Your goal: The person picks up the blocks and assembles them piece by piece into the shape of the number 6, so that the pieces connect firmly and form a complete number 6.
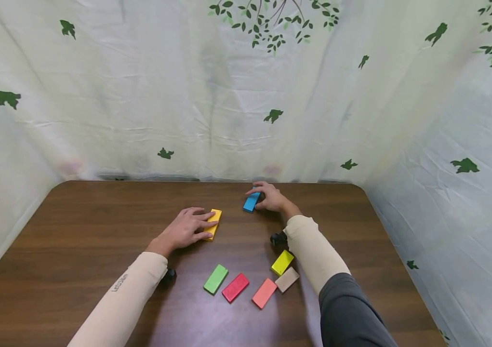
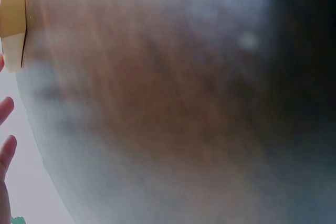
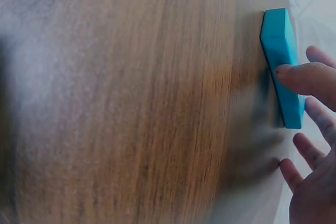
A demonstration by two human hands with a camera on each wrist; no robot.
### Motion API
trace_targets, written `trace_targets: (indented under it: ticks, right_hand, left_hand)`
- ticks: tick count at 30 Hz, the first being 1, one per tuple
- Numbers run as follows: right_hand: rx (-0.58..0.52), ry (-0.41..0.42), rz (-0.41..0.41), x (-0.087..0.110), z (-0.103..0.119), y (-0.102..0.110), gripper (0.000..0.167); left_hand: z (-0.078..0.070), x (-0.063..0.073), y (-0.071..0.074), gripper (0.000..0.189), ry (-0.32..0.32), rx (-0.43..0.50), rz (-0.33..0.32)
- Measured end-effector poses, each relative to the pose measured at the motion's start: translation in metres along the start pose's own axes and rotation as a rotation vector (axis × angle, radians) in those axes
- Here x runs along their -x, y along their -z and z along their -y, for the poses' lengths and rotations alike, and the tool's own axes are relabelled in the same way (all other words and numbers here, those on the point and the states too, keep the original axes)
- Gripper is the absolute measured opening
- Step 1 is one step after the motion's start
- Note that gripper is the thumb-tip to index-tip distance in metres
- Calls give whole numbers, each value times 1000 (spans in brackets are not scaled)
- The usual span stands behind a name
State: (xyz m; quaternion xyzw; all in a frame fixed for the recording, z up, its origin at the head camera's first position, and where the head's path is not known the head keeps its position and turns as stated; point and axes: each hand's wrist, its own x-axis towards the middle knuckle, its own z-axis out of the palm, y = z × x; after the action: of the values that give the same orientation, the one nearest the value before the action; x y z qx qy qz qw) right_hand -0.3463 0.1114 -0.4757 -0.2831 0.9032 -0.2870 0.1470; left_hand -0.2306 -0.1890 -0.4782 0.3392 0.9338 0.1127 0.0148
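Seven rectangular blocks, assorted colours, on or at a brown wood-grain table (image 1: 98, 226).

Item: blue block (image 1: 250, 203), toward the table's far edge, right of centre. Right hand (image 1: 272, 197) pinches it, thumb on the near side, forefinger reaching over the far end; remaining fingers apart. Whether the block is slightly lifted cannot be told.

Item: orange-yellow block (image 2: 13, 11), left of the blue one and nearer the person, well apart from it. Left hand (image 1: 183, 229) lies spread, fingers extended across this block and touching it.

Items, loose, lying flat nearer the person, left to right: green block (image 1: 216, 279); red block (image 1: 235, 288), just beside it; coral block (image 1: 264, 293); beige block (image 1: 286, 279), at the coral one's upper corner; lemon-yellow block (image 1: 282, 262), just beyond the beige.

Wear: cream sleeves (image 1: 130, 289) on both forearms, the left with dark lettering; dark grey upper sleeve (image 1: 350, 306) on the right arm.

Surround: whitish curtain (image 1: 141, 91), printed with green birds and leafy branches.
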Motion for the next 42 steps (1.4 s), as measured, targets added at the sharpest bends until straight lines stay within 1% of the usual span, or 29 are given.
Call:
trace_targets:
  ticks: [8, 13, 19, 23, 30, 36, 42]
  right_hand:
    - [-17, -21, 6, 1, 2, -2, 43]
    - [-18, -32, -4, 2, 1, -3, 41]
    - [5, -21, -18, 2, 2, -4, 39]
    - [6, -13, -26, 0, 3, -5, 39]
    - [-9, -30, -47, -3, 6, -9, 38]
    - [1, -25, -70, -8, 8, -10, 38]
    - [7, -13, -79, -13, 11, -14, 40]
  left_hand:
    - [-1, 2, 0, 49, 35, 53, 45]
    - [-2, 1, 0, 49, 34, 34, 55]
    - [-5, 2, 3, 49, 39, 8, 55]
    - [-4, 2, 1, 49, 56, 6, 55]
    - [-4, 2, -2, 49, 76, 23, 62]
    - [-3, 1, 0, 50, 95, 35, 65]
    - [-5, 1, 0, 49, 92, 12, 78]
